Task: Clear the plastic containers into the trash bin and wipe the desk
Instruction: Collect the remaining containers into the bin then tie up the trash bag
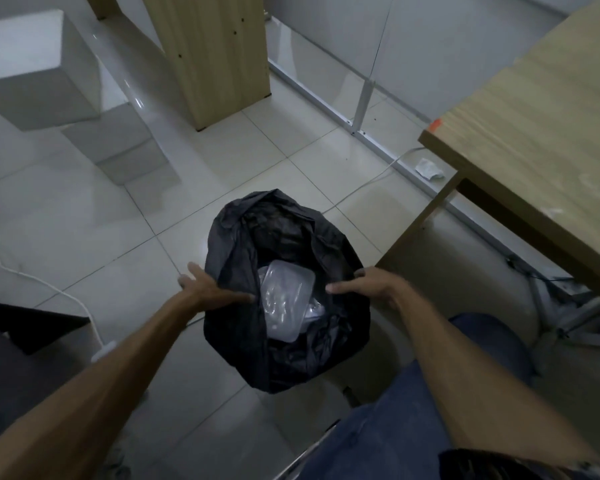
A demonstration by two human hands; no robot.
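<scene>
Two hands are on the black trash bag (284,292) at the centre of the frame, one on each side of its open mouth. The left hand (208,287) lies on the bag's left rim, fingers spread and fairly straight, thumb reaching toward the opening and pressing the plastic rather than gripping it. The right hand (364,284) sits on the right rim, thumb pointing inward across the edge, the other fingers bent over the far side; whether they pinch the plastic I cannot tell. Down inside the bag, just between the two thumbs, lies a clear plastic container (286,299), flat and rectangular with rounded corners, tilted a little, with crumpled black plastic all around it. The bag stands on the pale tiled floor (84,209). At the right of the frame a light wooden desk (534,126) juts in, an orange mark on its near corner. A scrap of crumpled white paper (429,169) lies on the floor just below that corner, beside a white cable (371,183). A wooden panel (215,53) stands upright at the upper centre, and a white box (39,67) sits at the upper left.
</scene>
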